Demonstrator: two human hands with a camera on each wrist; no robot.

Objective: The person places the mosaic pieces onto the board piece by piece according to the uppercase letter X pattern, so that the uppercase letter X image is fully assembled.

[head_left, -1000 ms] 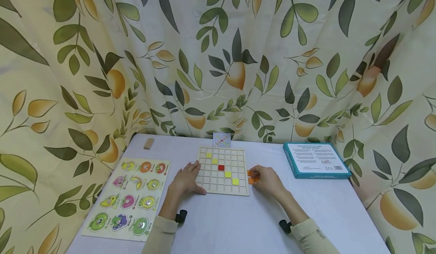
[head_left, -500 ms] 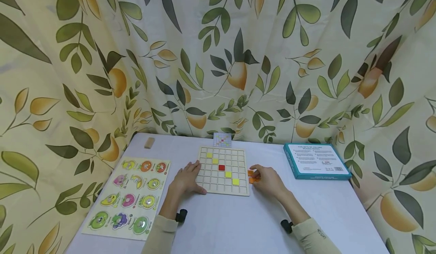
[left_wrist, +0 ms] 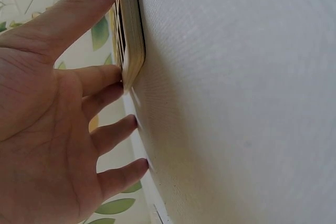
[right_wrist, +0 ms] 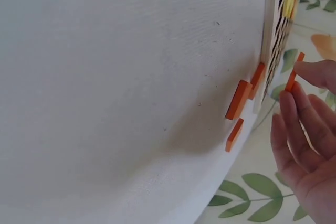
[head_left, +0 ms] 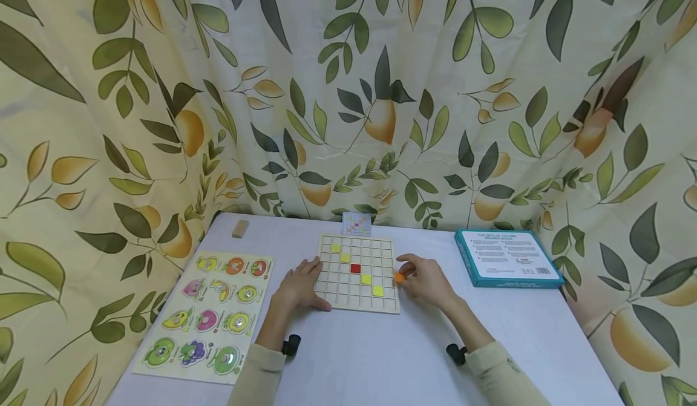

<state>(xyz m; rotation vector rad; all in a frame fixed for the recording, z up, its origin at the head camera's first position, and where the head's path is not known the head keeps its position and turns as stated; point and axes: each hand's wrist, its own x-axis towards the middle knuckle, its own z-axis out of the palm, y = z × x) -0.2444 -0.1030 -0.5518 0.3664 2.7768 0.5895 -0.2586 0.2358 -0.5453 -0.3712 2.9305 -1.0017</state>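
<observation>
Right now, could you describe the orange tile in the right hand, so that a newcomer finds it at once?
On the white table, find the gridded board; in the head view, the right hand is beside its right edge. That hand pinches the orange tile. Its neighbours, the other orange tiles, lie on the table; only this one is held.

White table (head_left: 370,357); grid board (head_left: 355,279), box (head_left: 509,259) (teal)

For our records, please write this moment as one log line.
left hand: touches grid board; right hand: pinches orange tile; table: loose orange tiles
</observation>
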